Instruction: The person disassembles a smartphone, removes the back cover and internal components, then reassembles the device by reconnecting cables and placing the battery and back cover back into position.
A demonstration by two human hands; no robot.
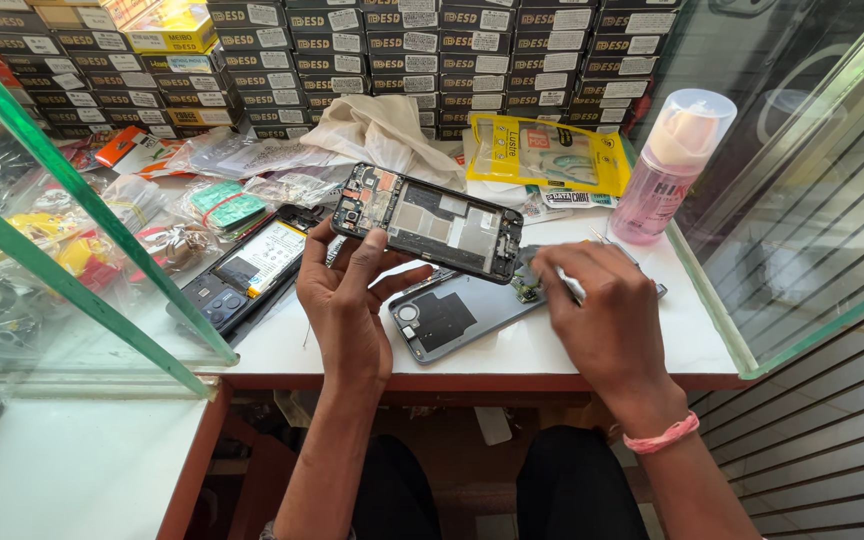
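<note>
The left hand [347,290] is gripping an opened phone frame [430,222], a flat black rectangle with bare metal plates and small circuit parts showing inside; the fingers are curling round its near long edge and the thumb is pressing against its underside, holding it tilted above the white table [282,350]. Just below that frame, a smooth grey plastic back cover [457,318] is lying flat on the table, inner side up, with a dark square pad and a round camera hole near its left end. The right hand [602,315], with a pink band at the wrist, is resting on the cover's right end, right of the frame, its fingertips pressed together and pinching a thin, pale tool [570,288]; the tip is hidden, so what it is touching cannot be told. Left of the frame another dark phone [247,270] is lying open with its battery showing. Behind the frame a crumpled white cloth [382,130] and a glossy yellow packet [542,152] are lying, and to the far right a pink translucent spray bottle [670,170] is standing upright beside a glass pane.
</note>
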